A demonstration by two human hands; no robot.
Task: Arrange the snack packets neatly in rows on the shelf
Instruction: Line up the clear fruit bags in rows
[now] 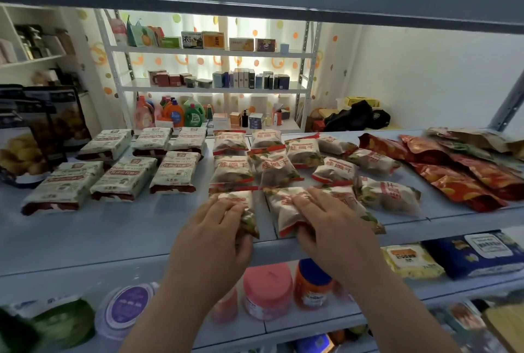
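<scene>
red characters 桂圆干 on the white snack packets, labels on the cream packets at left too blurred

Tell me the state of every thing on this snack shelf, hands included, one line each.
Left hand, grips the front-left white-and-red snack packet by its near end.
Right hand, holds the neighbouring white-and-red packet, fingers on top, thumb beneath.
Other white-and-red packets behind, lying flat, several skewed and overlapping.
White paper-wrapped packets with dark red ends, flat, in two rows.
Red foil pouches, lying overlapped, untidy.
</scene>
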